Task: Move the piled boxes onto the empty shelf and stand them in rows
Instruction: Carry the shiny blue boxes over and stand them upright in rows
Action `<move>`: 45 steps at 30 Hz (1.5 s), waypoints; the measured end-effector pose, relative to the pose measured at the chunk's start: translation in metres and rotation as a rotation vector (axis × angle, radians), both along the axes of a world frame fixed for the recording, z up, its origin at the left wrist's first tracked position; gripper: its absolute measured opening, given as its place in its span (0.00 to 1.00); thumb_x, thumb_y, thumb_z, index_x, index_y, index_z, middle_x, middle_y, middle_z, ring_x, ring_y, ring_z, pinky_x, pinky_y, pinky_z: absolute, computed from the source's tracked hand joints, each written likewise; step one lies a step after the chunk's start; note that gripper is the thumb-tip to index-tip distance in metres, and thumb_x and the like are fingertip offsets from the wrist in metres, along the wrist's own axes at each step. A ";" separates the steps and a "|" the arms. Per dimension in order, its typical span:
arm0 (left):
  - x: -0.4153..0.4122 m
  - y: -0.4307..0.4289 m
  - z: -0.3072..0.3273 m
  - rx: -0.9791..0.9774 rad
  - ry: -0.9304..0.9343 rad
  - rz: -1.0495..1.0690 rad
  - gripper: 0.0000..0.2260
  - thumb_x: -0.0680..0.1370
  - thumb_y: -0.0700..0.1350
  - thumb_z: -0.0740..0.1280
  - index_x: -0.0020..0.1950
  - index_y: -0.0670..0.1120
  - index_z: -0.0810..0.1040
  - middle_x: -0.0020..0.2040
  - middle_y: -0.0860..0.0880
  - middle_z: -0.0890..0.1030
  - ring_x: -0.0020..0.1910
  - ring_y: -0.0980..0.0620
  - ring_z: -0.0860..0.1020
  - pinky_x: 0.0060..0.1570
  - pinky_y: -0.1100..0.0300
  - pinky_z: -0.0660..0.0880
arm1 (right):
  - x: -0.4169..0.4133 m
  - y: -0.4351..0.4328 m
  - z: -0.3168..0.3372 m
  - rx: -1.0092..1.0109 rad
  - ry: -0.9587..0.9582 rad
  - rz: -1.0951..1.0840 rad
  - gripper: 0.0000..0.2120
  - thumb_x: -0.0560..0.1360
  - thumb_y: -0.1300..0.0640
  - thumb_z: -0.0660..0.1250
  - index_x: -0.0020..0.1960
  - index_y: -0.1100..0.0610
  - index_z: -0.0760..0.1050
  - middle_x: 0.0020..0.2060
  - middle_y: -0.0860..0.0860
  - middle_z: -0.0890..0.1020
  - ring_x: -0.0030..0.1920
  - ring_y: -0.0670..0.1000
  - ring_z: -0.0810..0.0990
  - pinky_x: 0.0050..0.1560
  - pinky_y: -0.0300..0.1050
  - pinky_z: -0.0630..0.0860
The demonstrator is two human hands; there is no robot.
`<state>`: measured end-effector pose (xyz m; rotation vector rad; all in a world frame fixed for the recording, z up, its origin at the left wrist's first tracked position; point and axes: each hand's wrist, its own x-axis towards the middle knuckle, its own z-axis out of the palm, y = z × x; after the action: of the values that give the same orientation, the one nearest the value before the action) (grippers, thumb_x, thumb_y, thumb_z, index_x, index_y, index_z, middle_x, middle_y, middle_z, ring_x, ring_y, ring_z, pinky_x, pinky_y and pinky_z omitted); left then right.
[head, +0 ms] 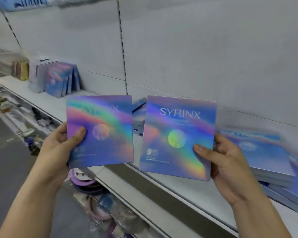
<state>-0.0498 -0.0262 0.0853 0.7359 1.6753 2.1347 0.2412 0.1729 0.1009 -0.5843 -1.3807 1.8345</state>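
My right hand (227, 162) pinches a holographic SYRINX box (177, 136) at its lower right edge, thumb on the face. The long axis is upright, with the title at the top. My left hand (58, 145) grips a second box (100, 131) likewise; glare hides most of its lettering. Just right of my right hand, piled boxes (265, 155) lie flat on the shelf (144, 186). Beyond my left hand are standing boxes (62, 81).

Even soft light, blurred edges, wide-angle bending.

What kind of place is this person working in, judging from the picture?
Most likely a shop aisle. It shows a long white shelf with a slotted upright behind, a row of standing boxes, a flat pile of the same boxes, and packaged goods on the level below.
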 end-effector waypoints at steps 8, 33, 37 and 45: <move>-0.105 -0.084 -0.013 0.015 -0.069 0.088 0.09 0.78 0.41 0.67 0.57 0.47 0.82 0.49 0.51 0.88 0.41 0.54 0.86 0.40 0.56 0.84 | -0.149 -0.055 -0.004 -0.019 -0.072 0.052 0.19 0.73 0.69 0.68 0.63 0.58 0.79 0.54 0.56 0.87 0.49 0.55 0.87 0.47 0.49 0.84; -0.365 -0.184 -0.047 -0.015 -0.155 0.346 0.10 0.74 0.46 0.70 0.53 0.51 0.84 0.49 0.49 0.88 0.41 0.53 0.86 0.38 0.58 0.83 | -0.516 -0.106 -0.037 0.008 -0.155 0.240 0.16 0.75 0.72 0.66 0.58 0.57 0.79 0.50 0.57 0.87 0.47 0.59 0.85 0.56 0.60 0.79; -0.422 -0.176 -0.033 -0.027 -0.139 0.348 0.10 0.72 0.47 0.71 0.52 0.51 0.85 0.48 0.50 0.88 0.40 0.54 0.86 0.36 0.59 0.83 | -0.575 -0.095 -0.032 -0.018 -0.142 0.247 0.16 0.75 0.73 0.65 0.57 0.58 0.79 0.48 0.56 0.87 0.42 0.55 0.85 0.44 0.49 0.82; -0.531 -0.157 -0.044 -0.007 -0.165 0.305 0.15 0.73 0.48 0.70 0.58 0.46 0.83 0.50 0.48 0.88 0.42 0.53 0.86 0.39 0.56 0.84 | -0.653 -0.086 -0.036 0.031 -0.166 0.154 0.16 0.75 0.72 0.65 0.54 0.53 0.80 0.44 0.50 0.87 0.40 0.50 0.85 0.36 0.43 0.80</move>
<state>-0.5813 -0.1835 0.0415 0.3052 1.7978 2.3142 -0.4121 0.0867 0.0645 -0.6417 -1.6002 1.9171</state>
